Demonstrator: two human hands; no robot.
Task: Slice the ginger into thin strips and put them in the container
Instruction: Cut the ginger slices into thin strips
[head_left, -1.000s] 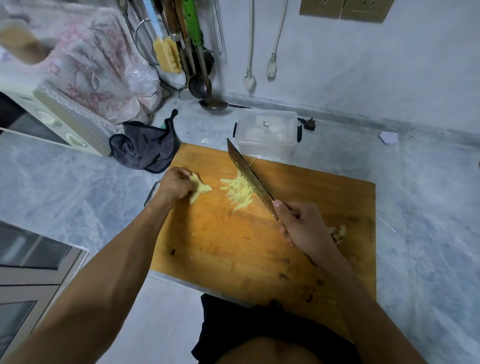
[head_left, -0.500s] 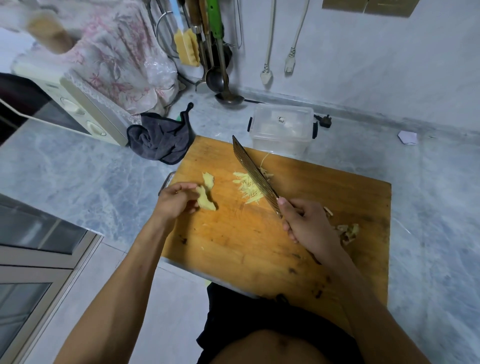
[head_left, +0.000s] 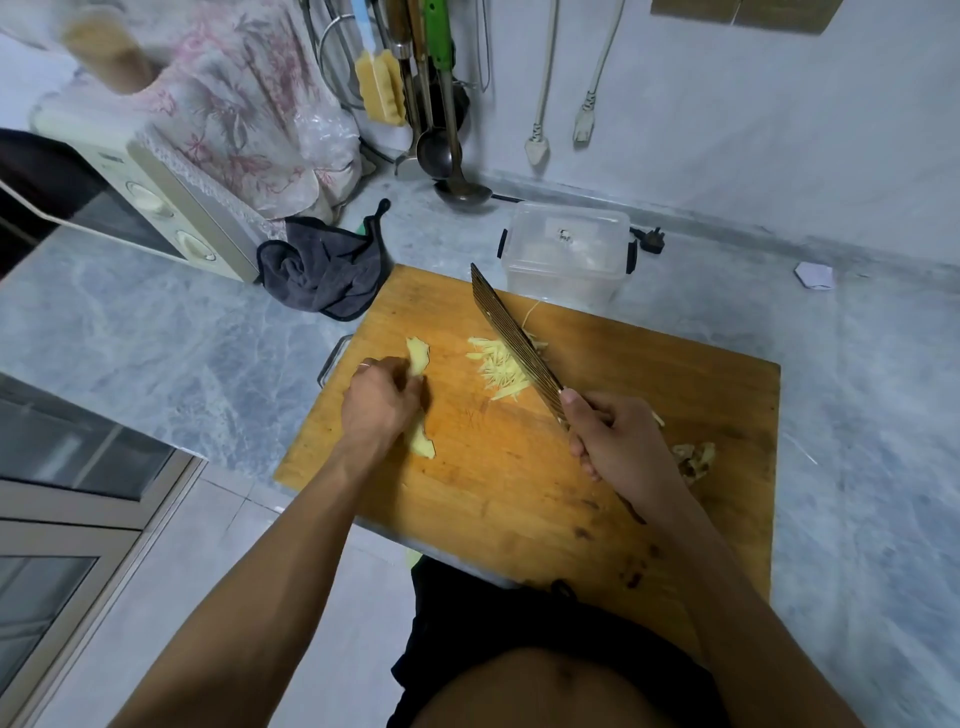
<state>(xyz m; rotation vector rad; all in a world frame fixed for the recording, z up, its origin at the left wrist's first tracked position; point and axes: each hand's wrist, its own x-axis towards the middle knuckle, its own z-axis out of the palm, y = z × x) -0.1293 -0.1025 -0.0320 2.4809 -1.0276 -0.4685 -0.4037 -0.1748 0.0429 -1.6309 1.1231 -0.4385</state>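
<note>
A wooden cutting board (head_left: 519, 483) lies on the grey marble counter. My left hand (head_left: 382, 402) rests at the board's left side, fingers curled, pinching the near end of a flat ginger slice (head_left: 417, 354). A second slice (head_left: 422, 442) pokes out from under that hand. My right hand (head_left: 618, 447) grips the handle of a knife whose blade (head_left: 511, 340) points away, resting against a pile of thin ginger strips (head_left: 498, 370). A clear plastic container (head_left: 569, 254) with its lid on stands just past the board's far edge.
Ginger peel scraps (head_left: 693, 458) lie at the board's right. A dark grey cloth (head_left: 327, 275) and a cream microwave (head_left: 156, 202) sit to the left. Ladles (head_left: 457, 187) and a sponge brush hang at the back wall, and a plug (head_left: 649, 241) lies beside the container.
My left hand held one ginger piece a second ago; now two flat slices lie on the board, one above and one under the hand. The knife stays by the strips.
</note>
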